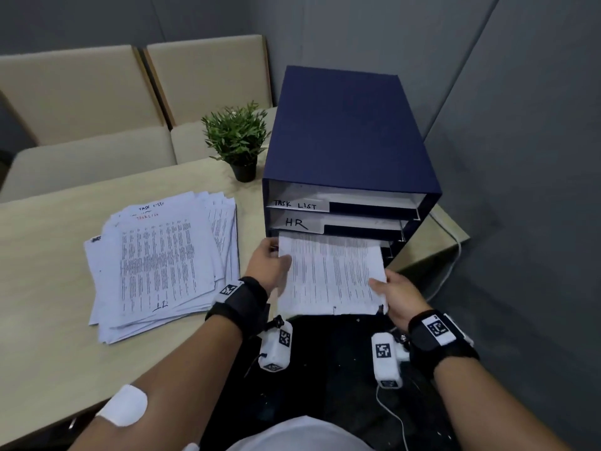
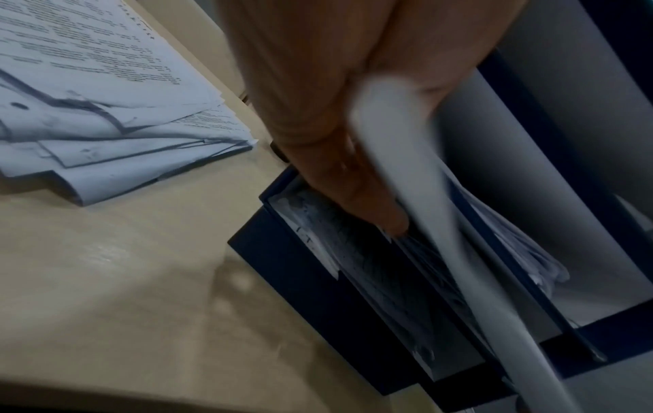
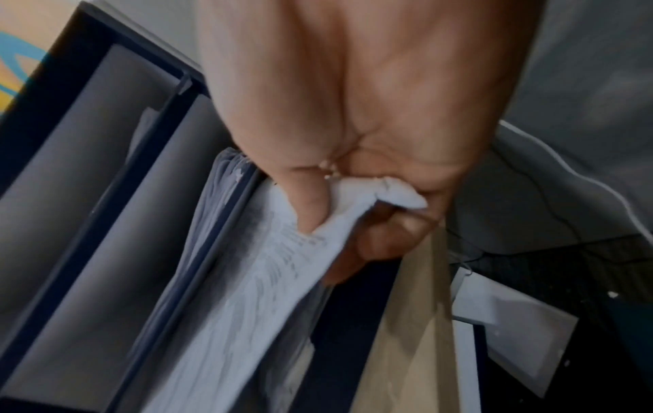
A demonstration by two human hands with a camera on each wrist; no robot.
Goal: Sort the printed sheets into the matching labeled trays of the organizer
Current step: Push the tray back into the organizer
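On the counter (image 1: pixel 58 229) stands the blue organizer (image 1: pixel 344 131), a loose stack (image 1: pixel 162 262) to its left; the printed sheet (image 1: pixel 331 275) enters its third tray, left hand (image 1: pixel 271 263) and right hand (image 1: pixel 395 296) each in a pinching grip.

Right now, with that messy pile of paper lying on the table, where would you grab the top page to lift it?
Take the top sheet of the pile by its near edge, coming in from the table's front side. The sheets are fanned unevenly, so that edge sits back from the pages below and can probably be pinched alone. The organizer and plant crowd the far side.
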